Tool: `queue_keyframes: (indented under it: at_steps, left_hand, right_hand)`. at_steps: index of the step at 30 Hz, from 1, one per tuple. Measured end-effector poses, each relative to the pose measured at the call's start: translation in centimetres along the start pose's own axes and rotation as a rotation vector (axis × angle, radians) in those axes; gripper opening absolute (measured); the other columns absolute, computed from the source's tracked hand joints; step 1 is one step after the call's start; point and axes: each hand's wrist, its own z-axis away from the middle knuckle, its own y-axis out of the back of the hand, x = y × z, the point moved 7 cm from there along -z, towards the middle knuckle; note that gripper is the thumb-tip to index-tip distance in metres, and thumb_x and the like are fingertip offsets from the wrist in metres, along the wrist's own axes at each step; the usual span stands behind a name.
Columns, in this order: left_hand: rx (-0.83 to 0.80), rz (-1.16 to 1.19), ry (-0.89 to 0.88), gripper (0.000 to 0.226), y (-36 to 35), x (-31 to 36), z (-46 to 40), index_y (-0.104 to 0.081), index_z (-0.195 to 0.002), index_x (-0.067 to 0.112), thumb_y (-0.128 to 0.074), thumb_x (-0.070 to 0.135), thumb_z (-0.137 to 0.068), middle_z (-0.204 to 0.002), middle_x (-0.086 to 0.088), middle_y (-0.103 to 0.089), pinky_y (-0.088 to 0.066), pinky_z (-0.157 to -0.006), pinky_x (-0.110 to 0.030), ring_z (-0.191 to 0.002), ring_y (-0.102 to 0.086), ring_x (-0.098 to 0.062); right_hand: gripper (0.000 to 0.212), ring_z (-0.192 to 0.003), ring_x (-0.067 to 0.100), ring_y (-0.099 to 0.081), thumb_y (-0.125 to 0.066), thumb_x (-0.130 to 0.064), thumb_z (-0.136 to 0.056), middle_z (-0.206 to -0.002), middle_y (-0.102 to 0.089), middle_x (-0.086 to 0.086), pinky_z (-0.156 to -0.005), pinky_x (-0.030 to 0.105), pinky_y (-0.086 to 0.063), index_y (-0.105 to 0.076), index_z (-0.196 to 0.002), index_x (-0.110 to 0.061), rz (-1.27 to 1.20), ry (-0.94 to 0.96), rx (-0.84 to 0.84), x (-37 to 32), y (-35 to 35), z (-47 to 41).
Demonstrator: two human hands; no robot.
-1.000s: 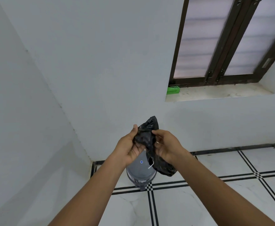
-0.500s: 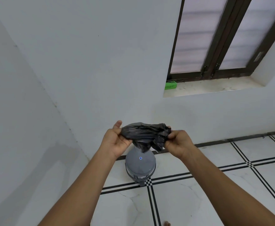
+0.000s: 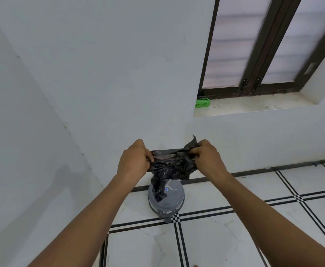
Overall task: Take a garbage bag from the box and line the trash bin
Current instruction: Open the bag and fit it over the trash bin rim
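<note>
Gripping crumpled black garbage bag (image 3: 170,166) between left hand (image 3: 133,162) and right hand (image 3: 209,160), fingers pinched shut, above grey trash bin (image 3: 166,204); lid closed, contents hidden. Green box (image 3: 202,103) far on sill (image 3: 254,105), contents unreadable.

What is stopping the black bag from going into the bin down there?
The bin's grey lid looks closed, so it covers the opening. The garbage bag is bunched between the left hand and right hand, above the bin.
</note>
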Motion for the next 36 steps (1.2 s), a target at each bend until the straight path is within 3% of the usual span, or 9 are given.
queue_keyframes:
  at_steps: [3, 7, 11, 15, 19, 22, 28, 33, 36]
  left_hand:
    - [0.066, -0.067, 0.032, 0.025, -0.1, 0.1, 0.1, -0.059, -0.111, 0.016, -0.061, 0.021, -0.086, -0.102, 0.015, -0.052, -0.043, -0.063, -0.029, -0.07, -0.051, -0.016]
    - [0.082, -0.239, 0.131, 0.083, -0.7, 0.4, -0.5, -0.044, -0.125, 0.015, -0.077, 0.065, -0.068, -0.119, -0.006, -0.035, -0.047, -0.062, -0.033, -0.076, -0.061, -0.028]
    - [0.203, -0.282, 0.126, 0.071, -0.7, -0.8, -1.1, -0.04, -0.12, 0.011, -0.085, 0.035, -0.07, -0.125, -0.015, -0.032, -0.051, -0.053, -0.038, -0.067, -0.06, -0.035]
    - [0.172, -0.326, 0.14, 0.059, -1.1, -2.2, -1.4, -0.044, -0.121, 0.01, -0.078, 0.007, -0.072, -0.132, -0.019, -0.028, -0.044, -0.049, -0.036, -0.055, -0.048, -0.027]
    - [0.106, -0.453, 0.118, 0.069, -2.3, -2.6, -1.4, -0.037, -0.145, 0.014, -0.067, 0.007, -0.084, -0.126, -0.014, -0.041, -0.042, -0.053, -0.035, -0.062, -0.047, -0.024]
    - [0.077, -0.53, 0.062, 0.045, -3.0, -2.7, -1.6, -0.063, -0.131, 0.02, -0.06, 0.005, -0.089, -0.106, -0.005, -0.059, -0.041, -0.058, -0.034, -0.09, -0.05, -0.025]
    - [-0.047, 0.287, 0.284, 0.028, -5.4, -2.2, -1.8, -0.073, -0.104, 0.015, -0.065, 0.008, -0.078, -0.099, -0.005, -0.073, -0.054, -0.073, -0.027, -0.099, -0.067, -0.025]
    - [0.063, 0.44, 0.51, 0.101, -5.5, 0.2, -1.4, -0.035, -0.132, 0.007, -0.096, 0.044, -0.059, -0.129, -0.009, -0.033, -0.048, -0.099, -0.035, -0.101, -0.047, -0.021]
    - [0.198, 0.164, 0.378, 0.072, -3.3, 1.3, -1.6, -0.035, -0.126, 0.005, -0.084, 0.018, -0.076, -0.126, -0.017, -0.034, -0.052, -0.078, -0.042, -0.088, -0.062, -0.042]
  right_hand:
    - [0.022, -0.094, 0.03, -0.062, -0.051, -0.012, -0.097, -0.12, -0.048, 0.008, -0.08, 0.032, -0.049, -0.064, -0.114, -0.007, -0.021, -0.012, 0.077, 0.6, -0.1, -0.2]
    - [0.081, -0.079, 0.03, -0.059, -0.069, -0.014, -0.085, -0.135, -0.033, 0.007, -0.072, 0.037, -0.054, -0.025, -0.153, -0.015, -0.019, -0.015, 0.062, 1.1, -0.8, 0.2]
    - [0.038, -0.074, 0.024, -0.062, -0.057, 0.002, -0.083, -0.126, -0.046, -0.003, -0.063, 0.034, -0.054, -0.063, -0.103, -0.03, 0.063, 0.126, 0.107, 1.8, -0.2, 0.4]
    - [0.037, -0.074, 0.018, -0.058, -0.054, 0.008, -0.075, -0.109, -0.051, -0.014, -0.062, 0.033, -0.051, -0.061, -0.073, -0.028, 0.024, 0.148, 0.113, 2.7, 0.3, -0.1]
    - [0.038, -0.096, 0.019, -0.054, -0.054, 0.007, -0.078, -0.119, -0.062, -0.011, -0.067, 0.029, -0.047, -0.076, -0.084, -0.024, 0.121, 0.125, 0.121, 3.0, 0.4, -0.6]
    - [0.028, -0.11, 0.03, -0.051, -0.051, -0.006, -0.084, -0.126, -0.062, 0.0, -0.078, 0.036, -0.05, -0.067, -0.105, -0.013, 0.189, -0.111, 0.032, 5.5, -0.9, -1.5]
    - [0.04, -0.084, 0.034, -0.072, -0.08, -0.011, -0.068, -0.098, -0.072, 0.02, -0.078, 0.047, -0.063, -0.064, -0.102, 0.001, -1.192, -0.769, 0.009, 6.7, -2.5, -0.7]
    - [0.037, -0.073, 0.037, -0.072, -0.065, 0.026, -0.069, -0.088, -0.072, 0.023, -0.059, 0.048, -0.062, -0.067, -0.1, 0.006, -1.283, -0.723, -0.165, 4.0, -3.6, -0.3]
    - [0.044, -0.08, 0.037, -0.069, -0.058, 0.028, -0.07, -0.095, -0.07, 0.022, -0.061, 0.042, -0.062, -0.065, -0.101, -0.002, -1.095, -0.569, -0.19, 4.4, -2.8, -0.7]
